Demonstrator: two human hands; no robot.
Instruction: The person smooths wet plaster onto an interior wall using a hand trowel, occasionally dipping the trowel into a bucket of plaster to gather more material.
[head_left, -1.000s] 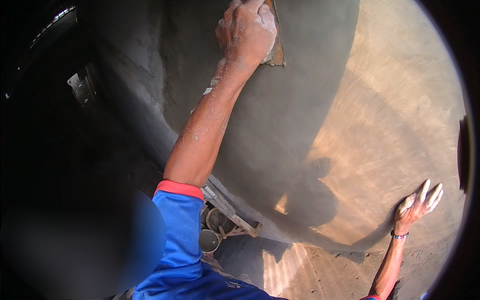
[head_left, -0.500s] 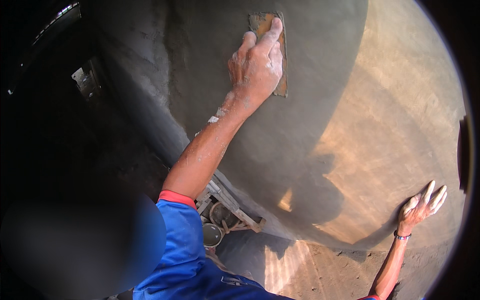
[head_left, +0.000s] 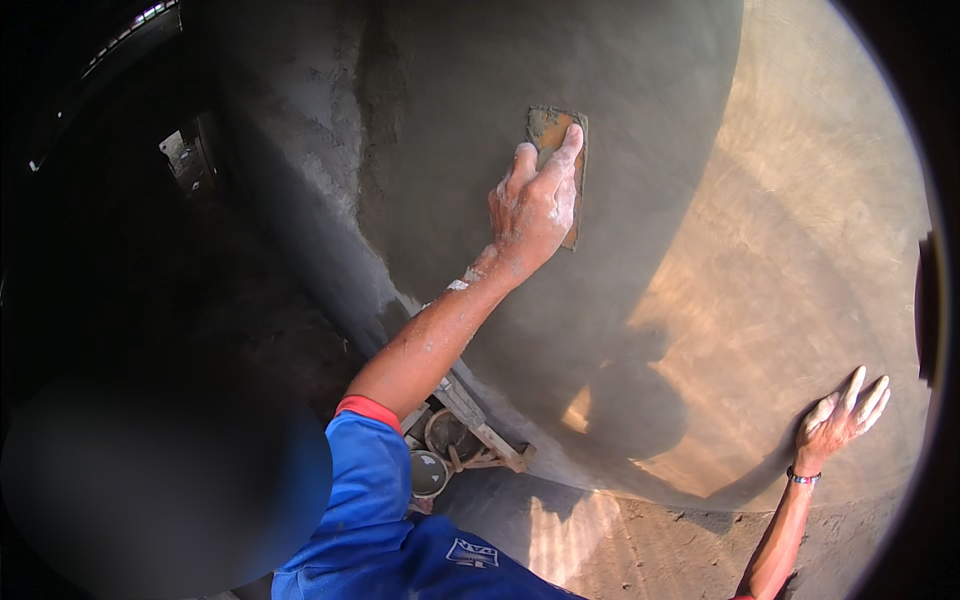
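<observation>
Left hand [head_left: 535,205] closed on plastering float [head_left: 550,128], which lies against grey wall [head_left: 650,170]; long axis near-vertical in view, upper end beyond the fingers. Right hand [head_left: 832,425] empty, fingers spread on wall, well apart, lower right of float.

Striped sunlight [head_left: 572,538] crosses the brown floor [head_left: 665,555].

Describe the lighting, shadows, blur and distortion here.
Head view throughout: sunlight warms the plastered wall near the right hand; the left hand holds a plastering float against its shaded part; a rounded shadow falls low on the wall; a dark blurred shape fills the lower left; the wall's lower edge curves, possibly fisheye distortion.
</observation>
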